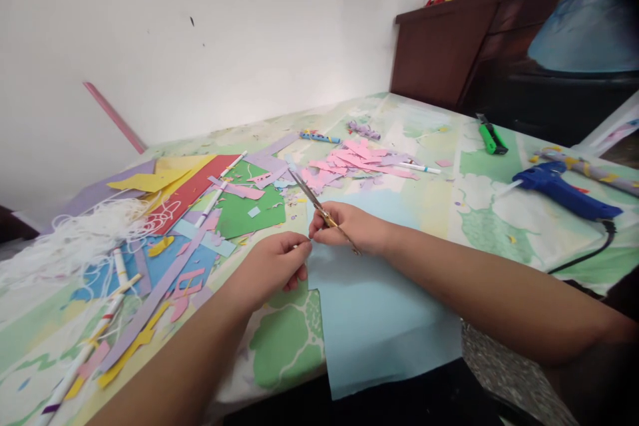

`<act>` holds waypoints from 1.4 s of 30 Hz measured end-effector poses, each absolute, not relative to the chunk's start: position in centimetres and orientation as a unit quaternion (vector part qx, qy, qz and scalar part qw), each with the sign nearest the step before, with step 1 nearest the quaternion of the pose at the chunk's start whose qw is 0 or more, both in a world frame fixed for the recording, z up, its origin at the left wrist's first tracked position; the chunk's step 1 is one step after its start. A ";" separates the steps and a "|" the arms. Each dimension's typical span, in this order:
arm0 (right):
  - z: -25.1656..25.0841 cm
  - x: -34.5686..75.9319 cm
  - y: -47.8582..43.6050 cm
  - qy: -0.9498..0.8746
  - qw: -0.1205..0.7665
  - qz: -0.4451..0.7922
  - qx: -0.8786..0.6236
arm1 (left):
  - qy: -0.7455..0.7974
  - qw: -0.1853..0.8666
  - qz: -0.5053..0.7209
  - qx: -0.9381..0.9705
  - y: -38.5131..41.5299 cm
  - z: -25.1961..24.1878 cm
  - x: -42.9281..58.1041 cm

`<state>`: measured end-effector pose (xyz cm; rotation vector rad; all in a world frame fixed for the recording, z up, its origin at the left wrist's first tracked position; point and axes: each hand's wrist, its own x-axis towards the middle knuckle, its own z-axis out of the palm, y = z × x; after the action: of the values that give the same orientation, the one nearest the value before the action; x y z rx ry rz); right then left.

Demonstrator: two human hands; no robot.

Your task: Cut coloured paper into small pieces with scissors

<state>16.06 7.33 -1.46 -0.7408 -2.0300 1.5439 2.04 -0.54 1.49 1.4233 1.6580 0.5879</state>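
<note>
My right hand point(344, 226) is closed around a pair of scissors point(324, 213) near their pivot. Their blades point away to the upper left, and the handle end sticks out toward my wrist. Close beside it, my left hand point(279, 263) has its thumb and fingers pinched together; whatever is between them is too small to make out. Both hands are over a light blue paper sheet point(389, 326), whose left edge has a stepped cut. The near end of this sheet hangs past the table edge.
Pink paper scraps point(359, 158) lie beyond the hands. To the left are white string point(100, 233), green paper point(254, 210) and a long purple strip point(160, 293). A blue glue gun point(569, 190) and a green cutter knife point(492, 136) rest at the right.
</note>
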 end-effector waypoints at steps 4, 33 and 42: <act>-1.1 16.2 7.5 -0.718 0.261 0.565 -0.312 | 0.659 0.442 0.249 0.555 -0.5 1.3 2.0; -0.9 15.6 6.7 -0.577 0.309 0.711 -0.256 | 0.617 0.228 0.397 0.640 -1.1 -0.1 2.7; -0.1 15.8 6.4 -0.580 0.284 0.728 -0.232 | 0.574 0.372 0.450 0.574 -0.3 -0.5 2.6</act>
<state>15.75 6.37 -0.13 -0.6215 -1.5515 1.9474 2.56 -0.26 -0.50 1.4722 1.4701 1.1543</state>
